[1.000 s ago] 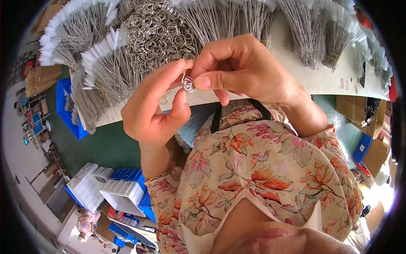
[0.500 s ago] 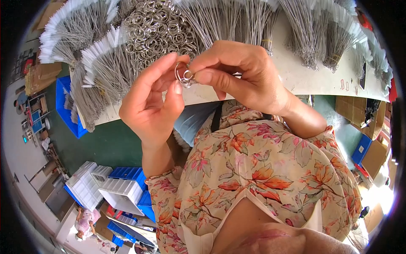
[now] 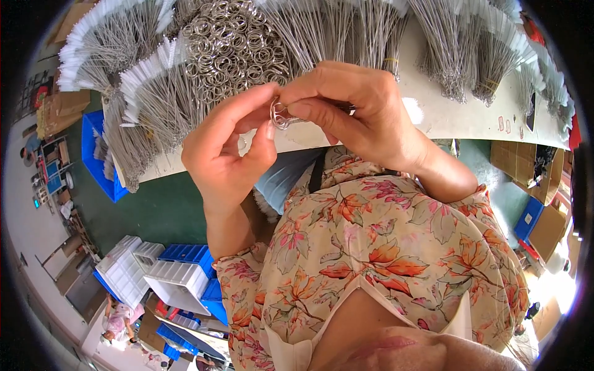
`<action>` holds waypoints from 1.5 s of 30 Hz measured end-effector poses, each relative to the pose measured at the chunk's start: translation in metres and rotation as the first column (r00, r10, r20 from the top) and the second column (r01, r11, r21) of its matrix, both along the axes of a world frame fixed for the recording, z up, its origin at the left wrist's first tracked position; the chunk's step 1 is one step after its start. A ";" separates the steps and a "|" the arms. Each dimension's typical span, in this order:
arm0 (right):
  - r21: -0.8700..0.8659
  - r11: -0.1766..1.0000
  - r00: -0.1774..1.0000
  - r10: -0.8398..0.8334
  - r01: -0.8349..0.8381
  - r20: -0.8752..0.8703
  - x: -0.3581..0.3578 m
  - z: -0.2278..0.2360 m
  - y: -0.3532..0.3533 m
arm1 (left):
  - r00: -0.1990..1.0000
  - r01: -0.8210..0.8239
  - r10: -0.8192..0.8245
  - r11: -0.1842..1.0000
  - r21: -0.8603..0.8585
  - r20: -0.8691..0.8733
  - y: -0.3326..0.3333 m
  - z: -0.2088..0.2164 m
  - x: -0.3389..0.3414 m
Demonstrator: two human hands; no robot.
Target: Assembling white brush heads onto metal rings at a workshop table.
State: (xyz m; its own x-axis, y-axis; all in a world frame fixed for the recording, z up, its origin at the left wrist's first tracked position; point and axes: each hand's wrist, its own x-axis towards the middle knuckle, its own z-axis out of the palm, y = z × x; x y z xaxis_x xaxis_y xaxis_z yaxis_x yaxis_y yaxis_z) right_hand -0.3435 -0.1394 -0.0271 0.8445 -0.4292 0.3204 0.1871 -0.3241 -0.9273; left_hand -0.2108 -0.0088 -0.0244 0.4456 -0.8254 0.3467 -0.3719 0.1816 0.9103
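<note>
A shiny metal ring (image 3: 274, 115) is pinched between the thumb and index finger of my left hand (image 3: 223, 151). Close against it, my right hand (image 3: 365, 114) grips thin wire-handled brushes by their looped ends. Those small wire loops (image 3: 282, 122) meet the ring between my fingertips; whether they are threaded on it I cannot tell. White bristles (image 3: 413, 110) show past the right hand's wrist side, while most of the wire is hidden by the fingers. Just beyond my hands lies a heap of loose metal rings (image 3: 232, 46) on the table (image 3: 461, 120).
Bundles of wire brushes (image 3: 154, 93) flank the ring heap on the left, with more bundles (image 3: 451, 55) on the right. A blue bin (image 3: 99, 154) stands off the table's left end. White and blue crates (image 3: 176, 281) are on the lower left; another person (image 3: 120, 321) is beyond them.
My left hand has shifted slightly right, bringing the ring closer to my right fingers. White bristles have come into sight beside my right wrist. The distant person has changed posture.
</note>
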 end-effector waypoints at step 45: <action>0.075 0.790 0.773 -0.612 0.609 0.167 -0.032 0.029 -0.162 | 0.459 -0.874 0.351 0.343 0.343 0.816 0.165 -0.070 0.352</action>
